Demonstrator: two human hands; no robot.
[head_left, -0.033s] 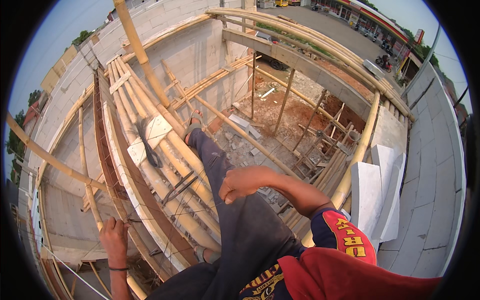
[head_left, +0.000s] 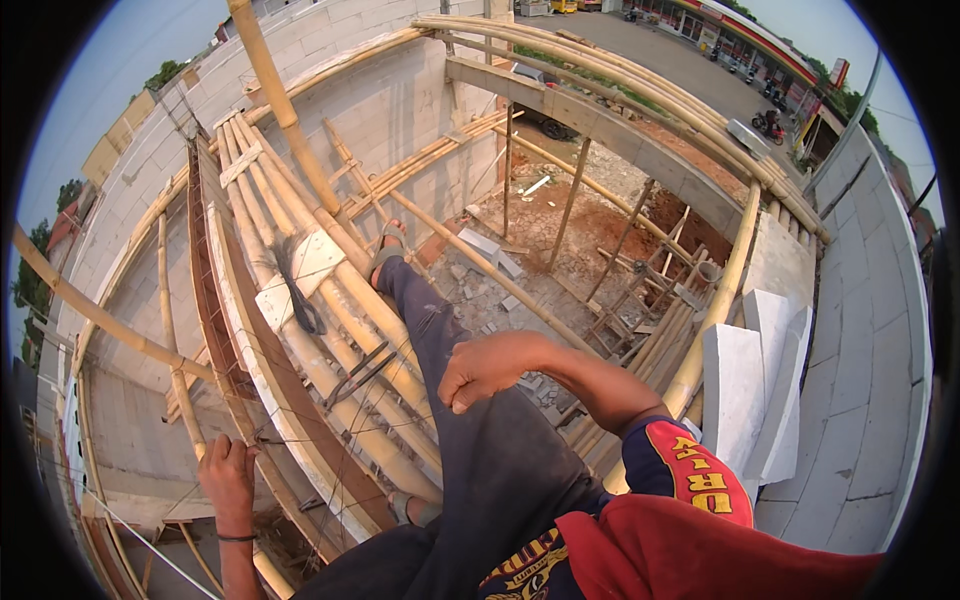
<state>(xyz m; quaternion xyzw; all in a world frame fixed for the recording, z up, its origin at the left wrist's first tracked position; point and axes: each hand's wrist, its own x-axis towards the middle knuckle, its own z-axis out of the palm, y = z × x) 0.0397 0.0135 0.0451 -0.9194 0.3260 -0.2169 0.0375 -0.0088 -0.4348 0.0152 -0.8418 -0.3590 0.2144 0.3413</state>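
Observation:
My left hand [head_left: 228, 475] is closed, fingers curled, at the outer edge of a long board form [head_left: 290, 435]. A thin dark wire [head_left: 272, 441] runs from its fingertips across the form. My right hand [head_left: 485, 370] is pinched closed above my bent knee; whatever lies between its thumb and fingers is too small to make out. Between the hands, a dark metal tool with two long handles, resembling pincers [head_left: 357, 376], rests on bamboo poles [head_left: 385, 400]. Farther up the poles lies a bundle of black tie wire [head_left: 300, 290], beside pale board pieces [head_left: 316, 258].
My sandalled feet [head_left: 388, 245] rest on the bamboo platform. Below right is a drop to rubble-strewn ground [head_left: 545, 215]. An upright bamboo pole [head_left: 285, 110] and a slanting one [head_left: 110, 305] cross the left. Pale blocks [head_left: 740, 390] stand by the right wall [head_left: 860, 400].

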